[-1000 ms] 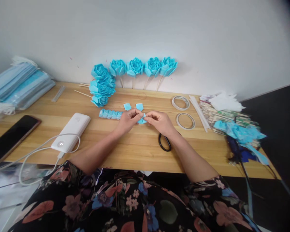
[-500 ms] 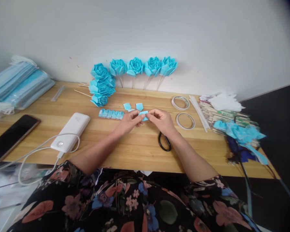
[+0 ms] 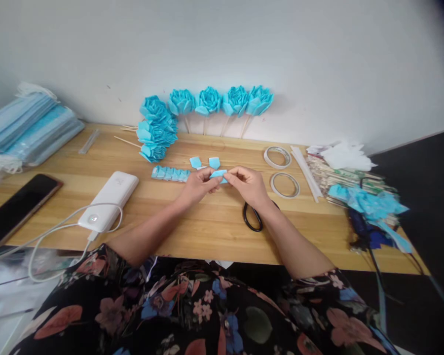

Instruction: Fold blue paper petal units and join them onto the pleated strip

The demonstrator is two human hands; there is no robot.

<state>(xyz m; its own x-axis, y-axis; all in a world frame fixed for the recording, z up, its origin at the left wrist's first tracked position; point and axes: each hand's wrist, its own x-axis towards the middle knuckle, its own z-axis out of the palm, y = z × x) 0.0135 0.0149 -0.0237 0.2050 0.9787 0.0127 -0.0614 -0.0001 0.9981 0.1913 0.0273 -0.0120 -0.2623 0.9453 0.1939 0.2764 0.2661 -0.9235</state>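
Note:
Between my fingertips is a small folded piece of light-blue material (image 3: 218, 173), raised a little above the table. My left hand (image 3: 200, 186) pinches its left end, and my right hand (image 3: 248, 184) pinches its right end. Just beyond lie two loose blue pieces (image 3: 214, 162), each cut with a pointed side. A row of overlapping folded blue pieces (image 3: 170, 173) stretches out left of my left hand. Black scissor handles (image 3: 252, 218) stick out from under my right wrist; the blades are hidden.
Several blue flowers on sticks (image 3: 208, 101) lean against the wall, with more stacked at the left (image 3: 156, 129). Two tape rolls (image 3: 284, 185) and white strips (image 3: 305, 173) lie to the right, near a heap of scraps (image 3: 370, 199). Leftward are a power bank (image 3: 109, 201), phone (image 3: 20, 207) and face masks (image 3: 33, 128).
The held blue piece has turned slightly between my fingers and shows a flatter, longer face. Both hands stay in nearly the same place; the whole view has shifted a touch.

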